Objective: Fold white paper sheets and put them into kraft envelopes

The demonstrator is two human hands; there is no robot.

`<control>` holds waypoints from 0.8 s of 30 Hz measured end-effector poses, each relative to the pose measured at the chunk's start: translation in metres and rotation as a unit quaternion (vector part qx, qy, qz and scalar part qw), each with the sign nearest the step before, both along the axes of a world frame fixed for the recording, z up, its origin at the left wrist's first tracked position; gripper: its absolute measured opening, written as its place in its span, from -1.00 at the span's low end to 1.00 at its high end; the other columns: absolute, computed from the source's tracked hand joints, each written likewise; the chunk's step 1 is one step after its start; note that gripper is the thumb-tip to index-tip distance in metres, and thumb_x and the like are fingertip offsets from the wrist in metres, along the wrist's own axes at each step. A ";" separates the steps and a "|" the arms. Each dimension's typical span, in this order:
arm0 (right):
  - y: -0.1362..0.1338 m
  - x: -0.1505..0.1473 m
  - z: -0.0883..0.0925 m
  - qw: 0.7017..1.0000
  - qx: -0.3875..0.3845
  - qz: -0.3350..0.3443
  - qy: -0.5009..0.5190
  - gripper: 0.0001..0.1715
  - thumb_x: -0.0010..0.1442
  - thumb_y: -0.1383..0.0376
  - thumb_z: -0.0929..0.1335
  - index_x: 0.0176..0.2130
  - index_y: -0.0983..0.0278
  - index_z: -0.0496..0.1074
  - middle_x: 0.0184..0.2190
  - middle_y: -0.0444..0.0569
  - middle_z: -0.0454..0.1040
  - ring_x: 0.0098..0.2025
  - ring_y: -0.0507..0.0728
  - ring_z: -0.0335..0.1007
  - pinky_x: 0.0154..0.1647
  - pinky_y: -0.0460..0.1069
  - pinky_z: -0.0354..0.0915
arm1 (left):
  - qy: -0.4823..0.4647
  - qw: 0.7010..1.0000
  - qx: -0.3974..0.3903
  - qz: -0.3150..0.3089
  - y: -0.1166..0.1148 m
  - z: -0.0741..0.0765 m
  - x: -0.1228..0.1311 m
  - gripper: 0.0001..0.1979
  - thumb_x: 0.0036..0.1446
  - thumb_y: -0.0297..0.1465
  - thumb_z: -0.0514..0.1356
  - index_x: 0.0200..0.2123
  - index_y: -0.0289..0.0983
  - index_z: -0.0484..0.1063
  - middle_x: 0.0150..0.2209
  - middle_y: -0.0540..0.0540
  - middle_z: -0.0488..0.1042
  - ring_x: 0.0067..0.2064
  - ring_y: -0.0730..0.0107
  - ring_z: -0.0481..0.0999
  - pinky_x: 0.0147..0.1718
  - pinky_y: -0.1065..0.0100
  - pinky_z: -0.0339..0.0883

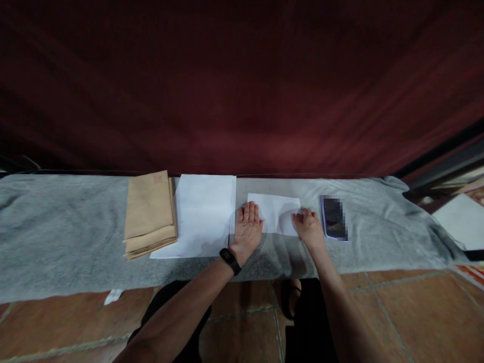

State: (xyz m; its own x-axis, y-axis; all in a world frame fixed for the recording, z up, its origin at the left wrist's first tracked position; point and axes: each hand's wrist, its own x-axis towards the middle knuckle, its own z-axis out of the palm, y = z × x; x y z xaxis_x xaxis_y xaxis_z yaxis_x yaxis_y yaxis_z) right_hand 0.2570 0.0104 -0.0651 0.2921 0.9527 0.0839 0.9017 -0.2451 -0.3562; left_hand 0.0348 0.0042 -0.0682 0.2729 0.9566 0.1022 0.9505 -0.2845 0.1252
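Observation:
A small white sheet of paper [278,214] with a faint crease down its middle lies on the grey cloth. Across its left end rests my left hand [247,229], flat with the fingers stretched out, a black band around the wrist. My right hand [308,226] is at the sheet's right edge, its fingers curled and closed on the paper there. Left of my left hand is a stack of larger white paper [206,214]. Several brown envelopes [149,206] are piled farther left, partly over that stack's edge.
A phone [335,218] in a purple case lies just right of my right hand. The grey cloth [68,227] covers a long, narrow surface. Behind it hangs a dark red curtain [242,101]. Below are floor tiles [242,327] and a white scrap [113,296].

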 end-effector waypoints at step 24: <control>0.005 0.000 0.033 0.709 0.102 -0.120 0.688 -0.64 -0.20 0.39 0.51 -0.31 0.23 0.45 -0.40 -0.16 0.61 -0.41 0.07 0.55 -0.43 -0.10 0.46 | -0.287 0.956 0.019 -0.061 -0.012 0.044 0.004 -0.30 0.33 -0.34 0.08 0.44 -0.25 -0.14 0.48 -0.22 -0.26 0.47 0.06 -0.23 0.37 -0.02 -0.06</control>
State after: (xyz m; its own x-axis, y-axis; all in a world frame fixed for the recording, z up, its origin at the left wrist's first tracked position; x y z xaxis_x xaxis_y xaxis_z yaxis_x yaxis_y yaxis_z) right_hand 0.2565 0.0157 -0.0325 0.3828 0.8705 -0.3093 -0.3918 -0.1503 -0.9077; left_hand 0.0385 -0.0076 -0.0247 0.2710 0.9138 0.3025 0.6878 -0.4037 0.6033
